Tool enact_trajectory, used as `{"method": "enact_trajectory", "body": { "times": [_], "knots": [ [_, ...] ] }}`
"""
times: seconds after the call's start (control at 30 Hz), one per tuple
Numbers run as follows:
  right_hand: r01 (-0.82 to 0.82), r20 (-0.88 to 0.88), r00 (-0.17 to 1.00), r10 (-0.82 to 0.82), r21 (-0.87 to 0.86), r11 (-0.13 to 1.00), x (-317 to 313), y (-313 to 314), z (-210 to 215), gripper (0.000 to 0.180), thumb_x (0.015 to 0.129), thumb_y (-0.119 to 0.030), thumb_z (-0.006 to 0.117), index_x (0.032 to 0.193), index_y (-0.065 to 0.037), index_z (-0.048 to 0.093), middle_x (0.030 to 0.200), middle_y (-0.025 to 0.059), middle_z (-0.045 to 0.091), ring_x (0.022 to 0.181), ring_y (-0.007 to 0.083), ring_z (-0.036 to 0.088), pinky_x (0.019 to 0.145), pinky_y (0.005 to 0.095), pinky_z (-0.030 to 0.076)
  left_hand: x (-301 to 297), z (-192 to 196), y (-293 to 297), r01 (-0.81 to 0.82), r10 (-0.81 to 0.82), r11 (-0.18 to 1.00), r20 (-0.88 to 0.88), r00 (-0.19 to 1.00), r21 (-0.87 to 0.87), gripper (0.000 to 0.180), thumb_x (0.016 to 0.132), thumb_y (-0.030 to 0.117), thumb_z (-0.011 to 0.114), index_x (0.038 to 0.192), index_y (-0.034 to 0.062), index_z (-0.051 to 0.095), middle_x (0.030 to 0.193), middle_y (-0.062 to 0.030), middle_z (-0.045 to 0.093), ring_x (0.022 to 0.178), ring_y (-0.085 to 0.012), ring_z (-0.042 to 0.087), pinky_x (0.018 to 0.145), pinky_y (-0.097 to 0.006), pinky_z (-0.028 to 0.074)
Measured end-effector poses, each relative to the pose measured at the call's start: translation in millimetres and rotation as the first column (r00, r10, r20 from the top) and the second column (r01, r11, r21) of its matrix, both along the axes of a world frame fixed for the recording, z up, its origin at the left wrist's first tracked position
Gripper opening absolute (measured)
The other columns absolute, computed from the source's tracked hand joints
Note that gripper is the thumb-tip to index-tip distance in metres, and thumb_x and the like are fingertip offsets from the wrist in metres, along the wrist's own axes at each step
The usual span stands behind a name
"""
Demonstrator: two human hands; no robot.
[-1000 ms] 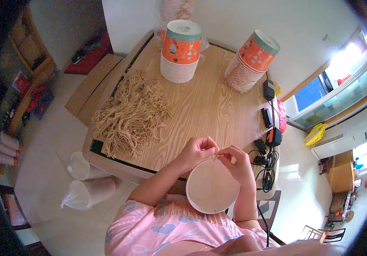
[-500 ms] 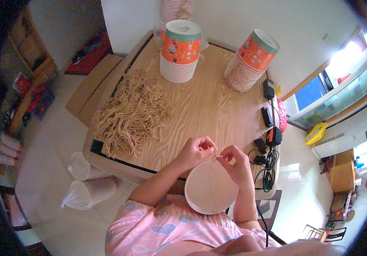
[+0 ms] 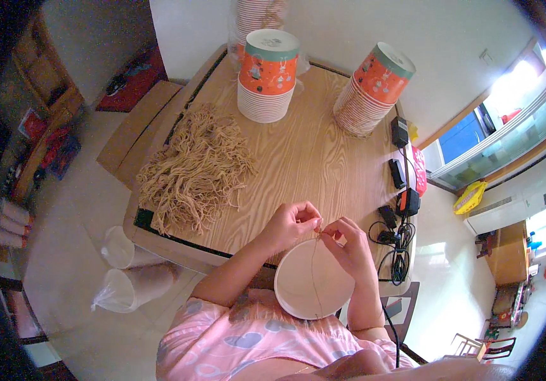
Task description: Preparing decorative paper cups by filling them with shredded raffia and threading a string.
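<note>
A white paper bucket (image 3: 295,282) rests against my body at the table's near edge, its open mouth facing up toward me. A thin tan string (image 3: 315,273) spans the mouth from the near rim to the far rim. At the far rim, my left hand (image 3: 293,225) pinches the string between thumb and fingertips. Close beside it, my right hand (image 3: 349,246) pinches the same string, fingers curled, almost touching the left fingertips. Whether a knot sits between the fingertips is too small to tell. A loose heap of tan strings (image 3: 193,168) lies left on the table.
Upside-down stacks of orange and green paper buckets stand at the far middle (image 3: 266,79) and far right (image 3: 374,89), with a wrapped stack (image 3: 260,14) behind. Black adapters and coiled cables (image 3: 401,244) line the wooden table's (image 3: 292,159) right edge. Bagged stacks (image 3: 134,289) lie on the floor left.
My right fingertips have shifted slightly left, closer to the left hand's fingertips. The bucket has barely moved.
</note>
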State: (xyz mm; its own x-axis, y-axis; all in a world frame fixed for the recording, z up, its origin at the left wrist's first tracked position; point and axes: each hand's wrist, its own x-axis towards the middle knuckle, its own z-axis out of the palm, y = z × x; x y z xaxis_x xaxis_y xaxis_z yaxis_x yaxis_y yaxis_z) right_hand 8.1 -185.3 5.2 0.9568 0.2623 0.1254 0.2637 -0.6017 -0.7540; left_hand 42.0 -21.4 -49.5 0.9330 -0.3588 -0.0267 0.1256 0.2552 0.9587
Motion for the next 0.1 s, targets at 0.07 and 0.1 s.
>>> {"method": "enact_trajectory", "body": {
  "times": [0.07, 0.1],
  "knots": [
    [0.007, -0.026, 1.000, -0.007, -0.008, 1.000, 0.9, -2.7, -2.5, 0.012, 0.074, -0.011, 0.066, 0.081, -0.003, 0.060, 0.075, 0.0082, 0.058, 0.069, 0.0199, 0.055, 0.063, 0.0302, 0.045, 2.3, 0.0, -0.3, 0.015, -0.015, 1.000, 0.021, 1.000, -0.006, 0.006, 0.084, 0.007, 0.058, 0.082, 0.0007, 0.058, 0.073, -0.0021, 0.060, 0.069, -0.0074, 0.057, 0.067, -0.023, 0.048],
    [0.009, -0.053, 0.999, -0.009, -0.014, 1.000, 2.2, -4.0, -4.3, 0.014, 0.076, -0.015, 0.066, 0.082, -0.004, 0.061, 0.078, 0.0091, 0.059, 0.072, 0.0213, 0.058, 0.064, 0.0322, 0.047, 4.5, -1.5, 0.1, 0.026, -0.026, 1.000, 0.041, 0.999, -0.010, 0.007, 0.084, 0.008, 0.058, 0.083, 0.0006, 0.058, 0.074, -0.0024, 0.059, 0.070, -0.0079, 0.057, 0.068, -0.024, 0.048]
  ]
}}
